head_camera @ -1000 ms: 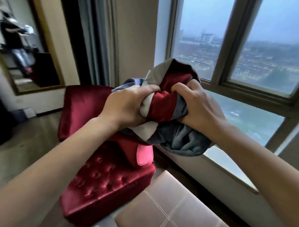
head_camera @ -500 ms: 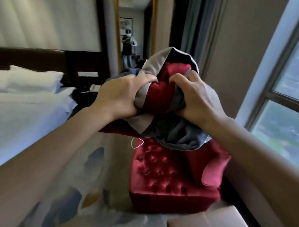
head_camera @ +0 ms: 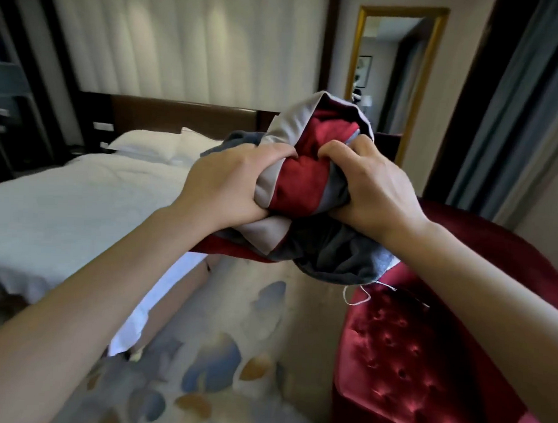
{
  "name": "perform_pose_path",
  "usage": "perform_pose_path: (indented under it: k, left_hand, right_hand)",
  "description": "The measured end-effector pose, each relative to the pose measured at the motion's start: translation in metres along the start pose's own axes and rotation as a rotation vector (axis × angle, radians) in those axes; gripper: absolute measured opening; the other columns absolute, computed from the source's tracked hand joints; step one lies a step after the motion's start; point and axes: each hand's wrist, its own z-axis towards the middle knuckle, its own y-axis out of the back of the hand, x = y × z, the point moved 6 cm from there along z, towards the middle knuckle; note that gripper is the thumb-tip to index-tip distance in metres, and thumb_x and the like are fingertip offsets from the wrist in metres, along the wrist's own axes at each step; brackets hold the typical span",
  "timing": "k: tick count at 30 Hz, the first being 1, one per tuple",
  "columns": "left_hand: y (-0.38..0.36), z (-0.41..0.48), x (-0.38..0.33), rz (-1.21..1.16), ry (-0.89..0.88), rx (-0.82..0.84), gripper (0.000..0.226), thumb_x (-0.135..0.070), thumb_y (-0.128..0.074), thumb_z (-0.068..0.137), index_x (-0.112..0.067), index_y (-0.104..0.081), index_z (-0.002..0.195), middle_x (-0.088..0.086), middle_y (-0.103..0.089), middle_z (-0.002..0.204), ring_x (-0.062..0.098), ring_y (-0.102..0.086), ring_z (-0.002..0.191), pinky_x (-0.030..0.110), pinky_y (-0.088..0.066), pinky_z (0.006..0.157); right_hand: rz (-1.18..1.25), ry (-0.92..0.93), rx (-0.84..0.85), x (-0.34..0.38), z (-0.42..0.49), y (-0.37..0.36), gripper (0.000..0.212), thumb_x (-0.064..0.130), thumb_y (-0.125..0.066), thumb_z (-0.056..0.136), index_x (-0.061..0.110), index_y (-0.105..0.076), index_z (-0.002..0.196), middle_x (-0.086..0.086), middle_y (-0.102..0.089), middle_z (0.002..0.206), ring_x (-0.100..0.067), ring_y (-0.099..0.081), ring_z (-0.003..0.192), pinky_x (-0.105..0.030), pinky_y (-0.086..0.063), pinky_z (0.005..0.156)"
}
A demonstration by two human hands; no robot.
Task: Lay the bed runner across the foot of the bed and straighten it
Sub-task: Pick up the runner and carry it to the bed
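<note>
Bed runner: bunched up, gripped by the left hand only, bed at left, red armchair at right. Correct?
No. The head view shows both hands gripping the bunched bed runner: the left hand and the right hand each clutch it. The rest holds: bed at left, red armchair at right.

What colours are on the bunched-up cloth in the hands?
The bunched bed runner shows dark red, light beige-grey and dark grey panels, seen in the head view.

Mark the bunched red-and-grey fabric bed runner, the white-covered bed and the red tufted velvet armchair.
red-and-grey bed runner point(head_camera: 299, 186): head view, central red panel.
white-covered bed point(head_camera: 79, 209): head view, bare duvet top.
red velvet armchair point(head_camera: 402, 354): head view, tufted seat cushion.
</note>
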Motion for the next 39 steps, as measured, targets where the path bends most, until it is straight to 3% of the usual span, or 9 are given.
perform_pose_path:
  k: [9, 13, 20, 26, 30, 33, 39]
  left_hand:
    - [0.075, -0.061, 0.149, 0.138, 0.072, -0.135, 0.06, -0.027, -0.073, 0.072, -0.034, -0.054, 0.128, -0.003, -0.067, 0.113, 0.019, -0.06, 0.104, 0.017, -0.032, 0.076]
    - [0.095, -0.083, 0.21, 0.216, 0.145, -0.088, 0.066, -0.032, -0.075, 0.068, -0.036, -0.049, 0.129, -0.004, -0.064, 0.111, 0.023, -0.061, 0.097, 0.025, -0.041, 0.074]
    - [0.124, -0.125, 0.296, 0.239, 0.253, -0.087, 0.07, -0.031, -0.076, 0.067, -0.036, -0.045, 0.129, -0.002, -0.062, 0.112, 0.025, -0.059, 0.092, 0.029, -0.043, 0.074]
    - [0.145, -0.146, 0.364, 0.258, 0.27, -0.206, 0.067, -0.031, -0.078, 0.066, -0.034, -0.054, 0.129, -0.003, -0.065, 0.113, 0.019, -0.059, 0.105, 0.029, -0.045, 0.079]
    - [0.153, -0.15, 0.424, 0.259, 0.298, -0.193, 0.068, -0.036, -0.077, 0.068, -0.036, -0.051, 0.131, -0.005, -0.063, 0.116, 0.016, -0.056, 0.111, 0.034, -0.046, 0.088]
    - [0.162, -0.154, 0.471, 0.315, 0.321, -0.214, 0.07, -0.04, -0.078, 0.066, -0.039, -0.051, 0.13, -0.007, -0.063, 0.113, 0.015, -0.057, 0.106, 0.027, -0.043, 0.08]
    - [0.189, -0.156, 0.556, 0.349, 0.368, -0.166, 0.072, -0.047, -0.078, 0.063, -0.042, -0.049, 0.129, -0.007, -0.063, 0.111, 0.016, -0.058, 0.101, 0.035, -0.05, 0.076]
  right_hand:
    - [0.135, 0.152, -0.026, 0.139, 0.09, -0.081, 0.056, 0.029, -0.071, 0.071, 0.025, -0.049, 0.122, -0.007, -0.046, 0.107, -0.032, -0.053, 0.088, -0.043, -0.05, 0.061]
    - [0.193, 0.205, -0.021, 0.194, 0.118, -0.11, 0.056, 0.028, -0.071, 0.072, 0.025, -0.049, 0.122, -0.008, -0.045, 0.108, -0.031, -0.053, 0.089, -0.043, -0.051, 0.063]
    - [0.256, 0.305, 0.008, 0.278, 0.158, -0.15, 0.055, 0.027, -0.071, 0.071, 0.023, -0.049, 0.121, -0.007, -0.045, 0.106, -0.029, -0.053, 0.09, -0.04, -0.05, 0.061]
    - [0.284, 0.374, 0.002, 0.338, 0.203, -0.193, 0.053, 0.027, -0.071, 0.072, 0.023, -0.05, 0.12, -0.007, -0.046, 0.107, -0.028, -0.052, 0.089, -0.038, -0.048, 0.06]
    - [0.3, 0.4, -0.004, 0.376, 0.239, -0.229, 0.054, 0.027, -0.072, 0.072, 0.022, -0.051, 0.121, -0.008, -0.046, 0.106, -0.03, -0.052, 0.089, -0.038, -0.049, 0.06]
    - [0.32, 0.423, -0.008, 0.408, 0.27, -0.257, 0.054, 0.027, -0.072, 0.072, 0.022, -0.051, 0.121, -0.008, -0.045, 0.106, -0.03, -0.053, 0.088, -0.039, -0.05, 0.062]
    - [0.38, 0.445, 0.001, 0.468, 0.327, -0.301, 0.054, 0.028, -0.073, 0.071, 0.023, -0.051, 0.12, -0.009, -0.046, 0.107, -0.032, -0.054, 0.087, -0.044, -0.051, 0.065]
